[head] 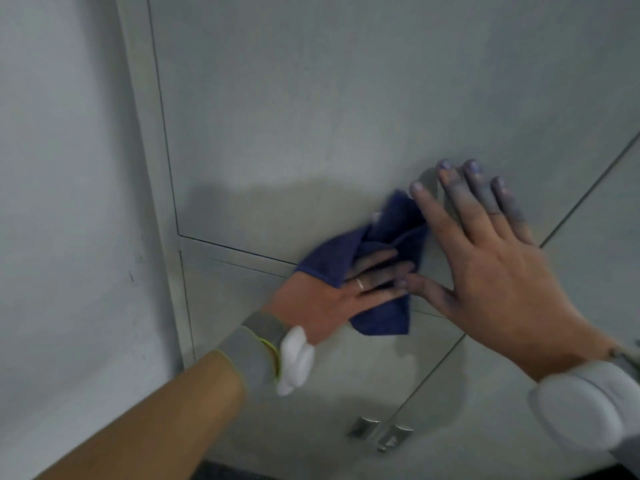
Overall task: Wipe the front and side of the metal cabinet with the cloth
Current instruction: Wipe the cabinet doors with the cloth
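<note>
The left hand [332,299] presses the cloth [377,265] flat-fingered on the cabinet [311,116] front. The right hand [491,258] lies spread, empty, just right of the cloth. Unwiped front stretches above both; I cannot tell where the side lies.

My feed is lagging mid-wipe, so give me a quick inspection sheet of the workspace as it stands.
Surface: grey metal cabinet front, door seams visible.
Job's things: blue cloth bunched against the cabinet front.
Clutter: nothing seen.
Grip: left hand presses the cloth flat-fingered; right hand rests open on the door, fingers stained blue.
Cables: nothing seen.
Surroundings: pale wall at left; metal handles lower down.
</note>
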Tool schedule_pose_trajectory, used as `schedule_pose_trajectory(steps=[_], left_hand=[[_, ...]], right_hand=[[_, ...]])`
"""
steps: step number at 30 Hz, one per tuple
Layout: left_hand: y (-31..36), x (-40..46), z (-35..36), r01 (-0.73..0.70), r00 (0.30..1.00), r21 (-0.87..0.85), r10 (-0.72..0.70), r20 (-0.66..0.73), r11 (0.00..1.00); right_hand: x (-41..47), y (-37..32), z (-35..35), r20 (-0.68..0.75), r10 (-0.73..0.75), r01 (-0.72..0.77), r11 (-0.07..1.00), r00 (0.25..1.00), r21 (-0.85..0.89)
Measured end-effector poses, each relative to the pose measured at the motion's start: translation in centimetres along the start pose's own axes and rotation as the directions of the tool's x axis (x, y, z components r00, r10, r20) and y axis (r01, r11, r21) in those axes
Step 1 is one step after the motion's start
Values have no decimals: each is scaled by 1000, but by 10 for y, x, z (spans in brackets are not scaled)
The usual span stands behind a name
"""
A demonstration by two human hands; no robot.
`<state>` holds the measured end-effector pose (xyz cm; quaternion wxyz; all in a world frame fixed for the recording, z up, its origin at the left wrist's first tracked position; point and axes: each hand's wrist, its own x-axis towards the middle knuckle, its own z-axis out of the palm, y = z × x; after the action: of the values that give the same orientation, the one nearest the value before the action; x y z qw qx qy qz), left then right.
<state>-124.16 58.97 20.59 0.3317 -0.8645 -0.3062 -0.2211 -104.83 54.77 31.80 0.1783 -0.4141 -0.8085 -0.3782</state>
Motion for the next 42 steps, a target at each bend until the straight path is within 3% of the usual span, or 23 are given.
schedule_pose_trajectory(steps=[4,7,13,22,25,36,42], left_hand=[[-45,-28,-27,156,987,212,-158,-7,965],[-75,-8,-59,186,980,251,-197,20,950],[-110,51,-118,247,969,242,-246,-34,938],[-172,170,-215,318,929,164,-272,-251,934],[-187,213,-251,351,916,141,-308,-256,926],[-213,343,-346,450,872,104,-412,-262,887],[-202,426,-394,506,842,51,-480,-245,861]], right_hand=[[14,-1,-4,-2,23,-23,1000,1000,-8],[40,12,-26,-56,42,-42,999,998,-3],[94,48,-75,-157,88,-95,995,984,-37],[174,137,-178,-306,181,-205,978,934,-46],[182,173,-211,-331,279,-302,953,901,-18],[195,285,-265,-306,420,-443,897,854,-5],[204,355,-284,-373,337,-371,928,864,-23]])
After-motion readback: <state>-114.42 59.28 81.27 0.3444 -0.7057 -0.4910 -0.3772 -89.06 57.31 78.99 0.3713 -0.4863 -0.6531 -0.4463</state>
